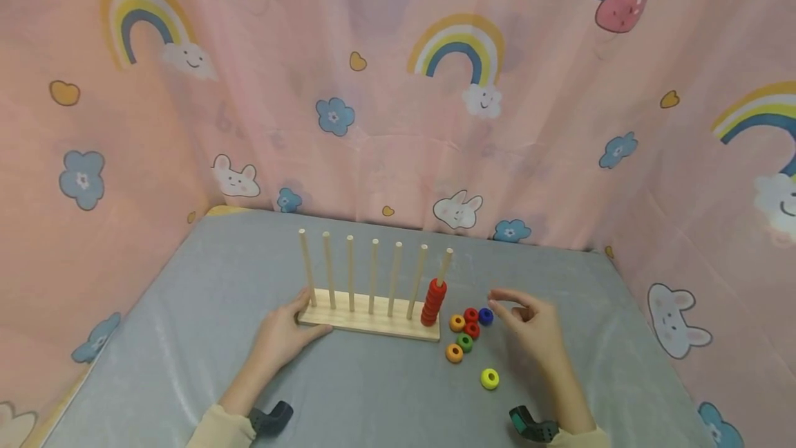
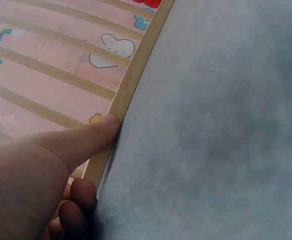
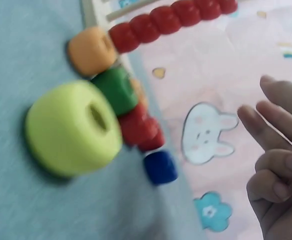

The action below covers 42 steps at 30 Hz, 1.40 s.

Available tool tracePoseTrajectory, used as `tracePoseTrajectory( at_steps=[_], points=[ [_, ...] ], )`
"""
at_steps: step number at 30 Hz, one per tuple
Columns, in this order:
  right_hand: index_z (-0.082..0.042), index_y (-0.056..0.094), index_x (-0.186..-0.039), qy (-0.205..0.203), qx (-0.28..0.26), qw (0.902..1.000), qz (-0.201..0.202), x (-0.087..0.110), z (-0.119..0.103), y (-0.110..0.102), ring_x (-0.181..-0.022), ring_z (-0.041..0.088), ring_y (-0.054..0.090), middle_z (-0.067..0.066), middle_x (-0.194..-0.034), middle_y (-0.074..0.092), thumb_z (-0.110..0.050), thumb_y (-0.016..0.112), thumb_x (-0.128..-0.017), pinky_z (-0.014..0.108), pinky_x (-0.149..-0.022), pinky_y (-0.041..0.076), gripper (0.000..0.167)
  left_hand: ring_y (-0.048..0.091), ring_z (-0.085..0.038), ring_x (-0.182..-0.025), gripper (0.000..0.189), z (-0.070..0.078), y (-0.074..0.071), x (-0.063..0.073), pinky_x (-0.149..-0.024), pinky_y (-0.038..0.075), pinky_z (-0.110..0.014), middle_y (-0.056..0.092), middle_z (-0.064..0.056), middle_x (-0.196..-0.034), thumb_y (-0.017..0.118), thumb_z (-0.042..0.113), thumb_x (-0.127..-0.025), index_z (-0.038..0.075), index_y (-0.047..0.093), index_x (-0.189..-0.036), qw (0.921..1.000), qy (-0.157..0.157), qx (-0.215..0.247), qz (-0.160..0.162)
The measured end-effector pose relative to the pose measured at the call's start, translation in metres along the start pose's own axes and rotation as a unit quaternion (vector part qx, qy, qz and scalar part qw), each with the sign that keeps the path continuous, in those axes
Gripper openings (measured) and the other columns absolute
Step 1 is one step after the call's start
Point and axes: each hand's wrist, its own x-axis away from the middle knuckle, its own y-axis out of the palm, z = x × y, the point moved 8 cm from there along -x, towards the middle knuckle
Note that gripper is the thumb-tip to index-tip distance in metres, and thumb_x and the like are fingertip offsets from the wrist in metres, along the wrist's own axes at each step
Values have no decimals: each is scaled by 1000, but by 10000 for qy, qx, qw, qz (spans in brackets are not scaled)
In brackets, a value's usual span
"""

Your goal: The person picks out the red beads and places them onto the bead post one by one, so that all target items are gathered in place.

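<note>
A wooden peg board point(image 1: 379, 323) with a row of upright pegs stands on the table. Its right-hand peg carries a stack of several red beads point(image 1: 433, 303); the other pegs are bare. My left hand point(image 1: 280, 337) grips the board's left end, the thumb point(image 2: 93, 136) along the front edge and the other fingers round the end. To the right of the loose beads, my right hand point(image 1: 531, 323) hovers with nothing in it, thumb and forefinger apart. Nearest to it lies a blue bead point(image 1: 486, 316), with a yellow bead point(image 1: 490, 379) closer to me.
Between the board and my right hand lie two red beads point(image 1: 471, 330), two orange beads point(image 1: 455, 353) and a green bead point(image 1: 464, 343), bunched loosely. A grey cloth point(image 1: 373, 399) covers the table. Behind it hangs a pink patterned curtain point(image 1: 398, 157).
</note>
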Motion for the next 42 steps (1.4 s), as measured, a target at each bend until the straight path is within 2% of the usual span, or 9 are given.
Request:
tracePoseTrajectory(
  at_steps=[3, 8, 11, 14, 18, 23, 28, 37, 42],
  points=[
    [-5, 81, -116, 274, -3, 9991, -323, 3, 24, 8, -47, 7, 38, 10, -103, 79, -27, 77, -100, 27, -42, 35, 27, 49, -42, -145, 90, -1, 0, 0, -111, 49, -57, 48, -18, -160, 90, 40, -86, -3, 50, -155, 10000, 8, 16, -11],
    [-6, 82, -108, 316, -73, 9971, -690, 7, 52, 21, -46, 4, 36, 10, -102, 79, -24, 79, -98, 25, -43, 34, 21, 49, -42, -145, 91, -2, 1, 1, -112, 49, -57, 48, -18, -160, 90, 41, -85, -3, 50, -154, 10000, -28, 40, -54],
    [-6, 82, -105, 323, -66, 9965, -771, 9, 61, 25, -45, 3, 33, 7, -97, 78, -21, 81, -96, 24, -43, 32, 17, 49, -42, -144, 92, -2, 1, 1, -111, 49, -57, 47, -17, -161, 90, 42, -85, -1, 50, -155, 9999, -56, 36, -86],
    [-8, 82, -104, 374, 23, 9960, -813, 11, 66, 26, -44, 2, 31, 2, -80, 71, -21, 84, -93, 23, -42, 30, 17, 49, -42, -145, 92, -1, 2, 1, -111, 49, -57, 47, -17, -161, 90, 42, -86, -1, 49, -155, 9999, -46, 45, -96],
    [-9, 81, -108, 394, 98, 9959, -814, 10, 68, 27, -44, 2, 28, 3, -75, 66, -23, 87, -91, 22, -41, 28, 23, 49, -42, -145, 91, 0, 2, 1, -111, 49, -56, 46, -17, -161, 90, 41, -86, -2, 49, -155, 10000, -27, 67, -66],
    [-11, 79, -119, 391, 180, 9946, -944, 8, 67, 31, -43, 2, 27, 7, -94, 76, -22, 89, -88, 22, -42, 28, 35, 49, -42, -144, 91, 2, 0, -1, -109, 51, -57, 46, -17, -161, 90, 40, -86, -3, 49, -155, 10000, 5, 75, -22],
    [-13, 80, -110, 203, 366, 9934, -1065, 7, 66, 35, -43, 2, 29, 8, -108, 77, -18, 92, -85, 23, -42, 30, 28, 49, -42, -144, 90, 2, 0, -1, -110, 50, -56, 47, -18, -160, 91, 39, -85, -4, 50, -154, 10000, 49, 34, 2],
    [-18, 82, -112, -105, 879, 9900, -1099, 6, 61, 40, -49, 4, 34, 6, -116, 76, -20, 92, -84, 24, -49, 35, 29, 50, -42, -144, 91, 2, 0, -1, -110, 50, -56, 48, -18, -160, 91, 39, -85, -4, 50, -154, 10000, 59, 1, 17],
    [-18, 82, -110, -136, 873, 9902, -1080, 5, 59, 40, -50, 4, 34, 5, -114, 76, -20, 92, -85, 24, -49, 35, 27, 50, -42, -144, 90, 2, -1, -1, -109, 50, -56, 48, -18, -160, 91, 39, -85, -4, 51, -153, 10000, 63, -28, 35]
  ],
)
